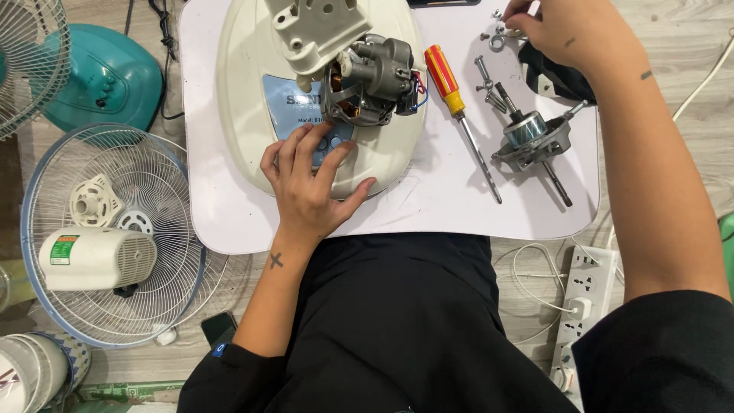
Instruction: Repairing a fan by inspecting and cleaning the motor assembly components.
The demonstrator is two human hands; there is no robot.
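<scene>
Splayed left hand (310, 183) presses the fan base (245, 99) on a white board (428, 206) over wood flooring (673, 23); right hand's (569, 30) fingers pinch small hardware (498, 34).

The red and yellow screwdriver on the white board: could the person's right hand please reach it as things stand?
Probably yes. The screwdriver lies uncovered on the white board, and the right hand is just beyond it among the loose screws, with nothing between them.
</scene>
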